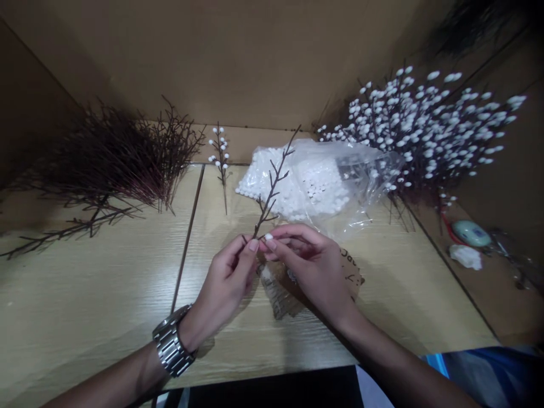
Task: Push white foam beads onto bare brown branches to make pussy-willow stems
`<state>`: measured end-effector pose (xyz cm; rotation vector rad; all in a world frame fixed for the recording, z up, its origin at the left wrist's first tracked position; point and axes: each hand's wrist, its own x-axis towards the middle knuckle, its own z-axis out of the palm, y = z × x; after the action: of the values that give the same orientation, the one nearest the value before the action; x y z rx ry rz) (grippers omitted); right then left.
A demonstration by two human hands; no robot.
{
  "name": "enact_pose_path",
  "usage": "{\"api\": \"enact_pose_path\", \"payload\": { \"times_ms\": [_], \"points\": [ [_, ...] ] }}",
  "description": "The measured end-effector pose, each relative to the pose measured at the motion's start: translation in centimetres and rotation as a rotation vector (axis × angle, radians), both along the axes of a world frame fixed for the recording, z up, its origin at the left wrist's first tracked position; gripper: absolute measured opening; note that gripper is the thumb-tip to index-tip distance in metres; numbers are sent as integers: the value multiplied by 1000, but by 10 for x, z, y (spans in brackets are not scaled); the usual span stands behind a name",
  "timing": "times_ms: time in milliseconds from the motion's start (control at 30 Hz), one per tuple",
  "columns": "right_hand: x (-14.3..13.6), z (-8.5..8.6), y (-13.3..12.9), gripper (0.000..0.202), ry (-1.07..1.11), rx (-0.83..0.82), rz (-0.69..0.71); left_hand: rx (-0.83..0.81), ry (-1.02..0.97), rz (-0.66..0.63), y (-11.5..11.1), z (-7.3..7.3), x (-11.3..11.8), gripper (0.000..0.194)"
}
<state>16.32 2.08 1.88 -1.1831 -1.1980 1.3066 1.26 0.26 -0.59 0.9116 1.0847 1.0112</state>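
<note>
My left hand (232,269), with a metal watch on its wrist, pinches the lower part of a dark brown artificial twig (274,184) at the middle of the table. The twig leans up and to the right, its side shoots bare. Between the thumb and fingers of my right hand (312,266) is a small white berry (268,237), held against a low shoot of the twig. Whether the berry sits on the shoot's tip I cannot tell. Beyond my hands lies a clear plastic bag (297,181) full of white berries.
A heap of bare twigs (123,158) lies at the left, one loose twig (63,232) before it. One berried stem (220,150) rests at the back. Many berried stems (420,130) stand bunched at the right, near a pale green oval object (471,233). Torn cardboard (293,294) lies under my hands.
</note>
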Motion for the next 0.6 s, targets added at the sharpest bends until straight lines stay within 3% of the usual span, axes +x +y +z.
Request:
{"api": "enact_pose_path", "payload": {
  "times_ms": [167, 600],
  "points": [
    [3, -2, -2, 11, -92, 61, -3, 44, 18, -2, -1, 0, 0, 25],
    [6, -6, -5, 17, -386, 412, 3, 104, 58, -5, 2, -5, -1, 24]
  ]
}}
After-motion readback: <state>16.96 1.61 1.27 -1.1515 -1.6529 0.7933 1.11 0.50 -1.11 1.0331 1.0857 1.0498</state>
